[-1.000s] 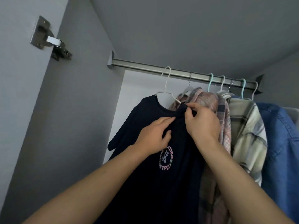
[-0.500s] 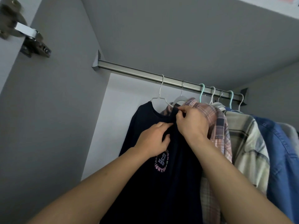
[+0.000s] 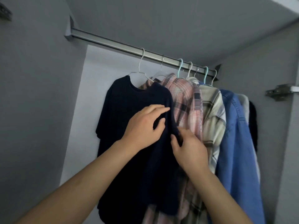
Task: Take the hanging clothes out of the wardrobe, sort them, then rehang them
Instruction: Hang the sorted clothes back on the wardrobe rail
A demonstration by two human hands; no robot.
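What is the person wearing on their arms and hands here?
Nothing that shows. The left hand and right hand are bare: no gloves, rings, watch or bracelet. Both forearms are uncovered to the picture's bottom edge, with no sleeve in view.

Both bare forearms rise from the lower edge of the view, reaching up and forward and drawing close together at the hands. The left hand [image 3: 144, 126] lies back-up, its wrist roughly straight with the forearm. Its fingers stretch out to the right, nearly straight and close together, while the thumb bends beneath them, so that a fold of dark cloth sits between thumb and fingers. The right hand [image 3: 191, 151] sits lower and just to the right of the left, back toward the camera. Its fingers curl inward at the tips and its thumb points up-left; they close in a pinching grip on dark cloth. The two hands are near each other without touching.
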